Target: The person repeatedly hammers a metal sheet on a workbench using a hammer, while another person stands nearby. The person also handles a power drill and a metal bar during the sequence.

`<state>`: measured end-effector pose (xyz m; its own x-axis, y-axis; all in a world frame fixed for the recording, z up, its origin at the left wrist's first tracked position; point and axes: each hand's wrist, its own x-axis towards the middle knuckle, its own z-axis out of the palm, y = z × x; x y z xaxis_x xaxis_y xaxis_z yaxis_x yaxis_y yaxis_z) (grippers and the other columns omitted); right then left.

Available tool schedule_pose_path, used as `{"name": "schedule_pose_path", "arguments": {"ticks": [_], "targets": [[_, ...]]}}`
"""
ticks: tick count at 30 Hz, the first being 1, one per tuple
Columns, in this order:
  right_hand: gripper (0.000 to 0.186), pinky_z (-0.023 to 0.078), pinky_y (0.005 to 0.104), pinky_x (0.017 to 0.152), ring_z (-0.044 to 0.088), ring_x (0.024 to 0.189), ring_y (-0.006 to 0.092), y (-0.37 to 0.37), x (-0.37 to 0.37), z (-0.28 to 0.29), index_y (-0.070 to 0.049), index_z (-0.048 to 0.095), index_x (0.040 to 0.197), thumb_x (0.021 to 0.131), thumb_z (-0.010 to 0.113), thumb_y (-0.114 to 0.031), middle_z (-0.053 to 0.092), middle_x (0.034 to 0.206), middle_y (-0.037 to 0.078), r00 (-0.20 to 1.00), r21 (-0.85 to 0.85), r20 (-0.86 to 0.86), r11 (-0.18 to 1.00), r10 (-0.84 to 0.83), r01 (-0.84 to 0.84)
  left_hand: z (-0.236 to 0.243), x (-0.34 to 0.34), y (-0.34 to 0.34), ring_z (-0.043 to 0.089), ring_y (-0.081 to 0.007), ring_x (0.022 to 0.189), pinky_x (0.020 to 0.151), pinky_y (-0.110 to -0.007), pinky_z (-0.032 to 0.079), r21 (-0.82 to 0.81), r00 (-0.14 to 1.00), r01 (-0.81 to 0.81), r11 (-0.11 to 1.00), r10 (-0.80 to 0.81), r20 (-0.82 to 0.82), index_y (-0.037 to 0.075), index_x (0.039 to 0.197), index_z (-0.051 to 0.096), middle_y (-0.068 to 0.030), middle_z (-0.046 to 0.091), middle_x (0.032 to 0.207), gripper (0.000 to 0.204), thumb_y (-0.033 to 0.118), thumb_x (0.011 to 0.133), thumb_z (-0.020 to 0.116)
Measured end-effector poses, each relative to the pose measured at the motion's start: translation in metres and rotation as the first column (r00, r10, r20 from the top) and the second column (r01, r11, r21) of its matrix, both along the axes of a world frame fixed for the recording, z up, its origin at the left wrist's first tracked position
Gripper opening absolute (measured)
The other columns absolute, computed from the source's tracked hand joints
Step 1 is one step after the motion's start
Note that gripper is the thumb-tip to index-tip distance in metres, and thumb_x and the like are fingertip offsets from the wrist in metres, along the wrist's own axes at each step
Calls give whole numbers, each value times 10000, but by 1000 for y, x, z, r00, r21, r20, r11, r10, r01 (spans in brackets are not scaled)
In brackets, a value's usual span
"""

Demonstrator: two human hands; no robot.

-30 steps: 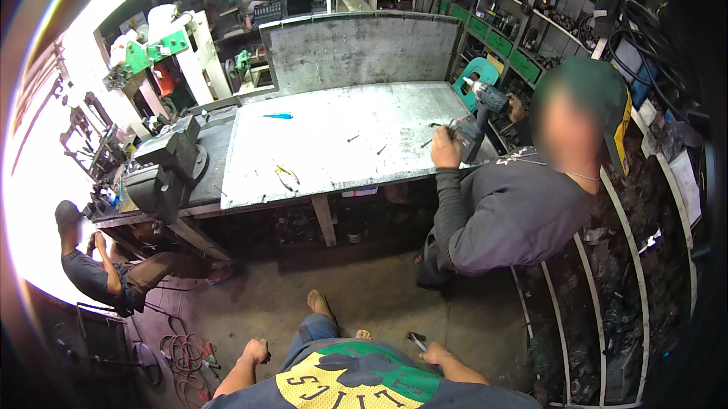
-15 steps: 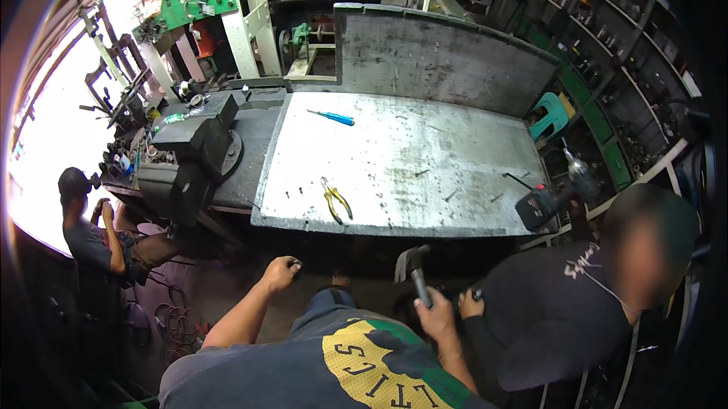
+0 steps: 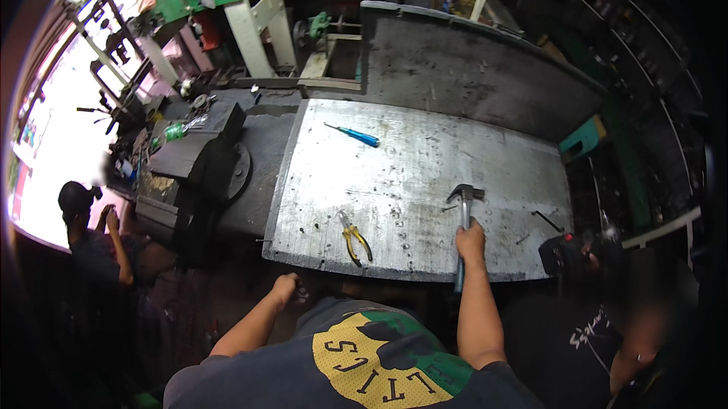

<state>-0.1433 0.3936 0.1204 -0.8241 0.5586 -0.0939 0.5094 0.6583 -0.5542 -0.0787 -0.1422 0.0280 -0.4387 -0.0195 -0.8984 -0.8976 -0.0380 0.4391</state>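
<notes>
My right hand [image 3: 470, 242] grips the handle of a claw hammer [image 3: 465, 191], its head over the right half of the metal tabletop [image 3: 409, 166], beside a small bolt or nail. My left hand [image 3: 287, 288] is closed below the front edge, round something dark and indistinct. Yellow-handled pliers [image 3: 355, 243] lie near that edge, slightly left of centre; a blue screwdriver [image 3: 359, 137] lies farther back. A thin black rod [image 3: 547, 219] and small loose fasteners rest on the top.
A bench vise [image 3: 178, 178] stands left of the top, a raised metal panel [image 3: 478, 68] behind it. A seated person [image 3: 87, 227] is at left. Another person [image 3: 553, 333] is close on my right, beside a power drill [image 3: 561, 256]. Dark shelving [image 3: 637, 60] lines the right.
My right hand has raised the hammer from low at my side to over the tabletop. My left hand has moved forward. The co-worker's drill has dropped toward the table's right corner.
</notes>
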Motion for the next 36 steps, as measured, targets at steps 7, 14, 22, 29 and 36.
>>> {"name": "schedule_pose_path", "arguments": {"ticks": [7, 14, 22, 29, 36], "targets": [[423, 564, 544, 956, 710, 1078, 497, 11, -27, 12, 32, 639, 1276, 910, 720, -163, 732, 1127, 323, 971, 86, 208, 986, 119, -140, -16, -13, -11, 621, -390, 1259, 1145, -659, 386, 309, 558, -715, 628, 778, -290, 67, 1363, 479, -177, 613, 1400, 574, 523, 1044, 622], [317, 571, 550, 907, 700, 1009, 496, 25, -60, 19, 14, 670, 1178, 892, 716, -114, 706, 1051, 284, 975, 217, 119, 953, 190, -212, -7, -29, 3, 665, -179, 817, 625, -332, 505, 42, 592, -732, 680, 666, -454, 93, 1188, 556, -42, 689, 1034, 321, 363, 1068, 679], [621, 521, 480, 1049, 609, 1241, 446, 4, -143, 126, -6, 563, 1470, 920, 798, -172, 608, 1305, 273, 909, 332, -143, 884, 391, -328, -12, -28, 2, 585, -316, 1336, 1133, -512, 424, 358, 538, -662, 659, 750, -385, 64, 1448, 540, -125, 609, 1472, 595, 529, 1078, 568], [675, 426, 538, 1162, 520, 1366, 465, -80, -335, 277, -36, 592, 1444, 895, 841, -339, 560, 1434, 291, 515, 720, -518, 674, 683, -169, -9, -70, -13, 459, -382, 1482, 1262, -532, 295, 590, 493, -697, 408, 870, -20, -12, 1545, 495, -195, 502, 1608, 985, 785, 966, 484], [742, 484, 505, 949, 680, 1064, 350, -112, -456, 291, -59, 726, 1158, 842, 723, -731, 746, 1095, 135, 774, 797, -303, 593, 556, -114, -13, -74, -19, 558, -388, 1373, 1179, -570, 404, 635, 563, -660, 401, 824, 64, 86, 1438, 631, -135, 625, 1489, 704, 590, 995, 421]]}}
